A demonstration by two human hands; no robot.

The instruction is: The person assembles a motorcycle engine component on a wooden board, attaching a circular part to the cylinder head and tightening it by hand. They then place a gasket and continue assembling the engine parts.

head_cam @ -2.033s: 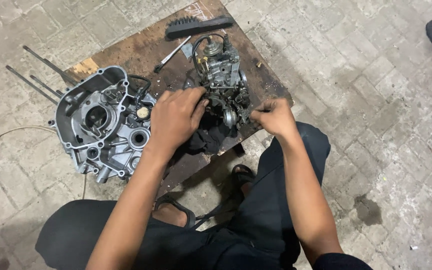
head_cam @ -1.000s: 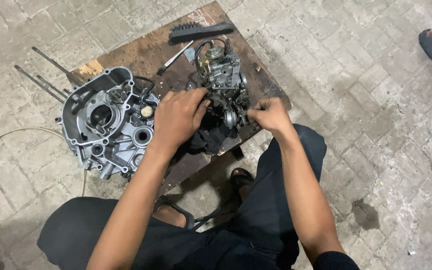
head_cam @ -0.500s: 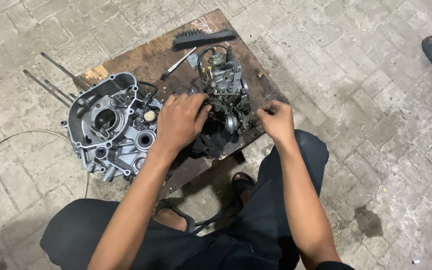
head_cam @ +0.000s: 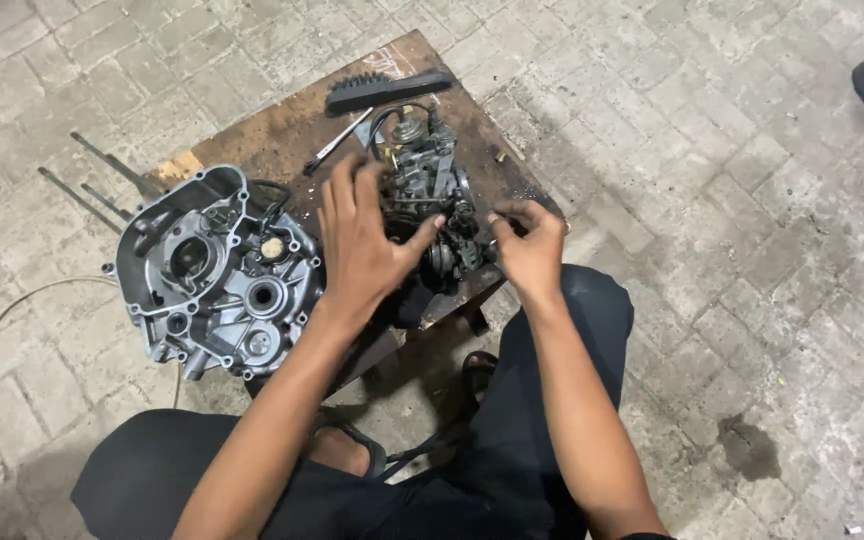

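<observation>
Left hand [head_cam: 362,240] open grip, fingers spread over grey metal carburettor [head_cam: 430,190]; right hand [head_cam: 530,245] pinching its side, on brown wooden desk [head_cam: 282,130].

Tight quarters on the wooden tabletop [head_cam: 282,135]. The carburetor [head_cam: 430,190] sits dead centre, the left hand [head_cam: 362,245] pressed on it from eight o'clock, the right hand [head_cam: 527,245] closing at four o'clock. At nine o'clock the grey engine crankcase [head_cam: 214,275] blocks that whole side. At twelve o'clock a black brush [head_cam: 387,90] and a screwdriver [head_cam: 337,142] bar the far edge. Bare board shows at eleven o'clock between crankcase and screwdriver, and a narrow strip at two o'clock.
</observation>
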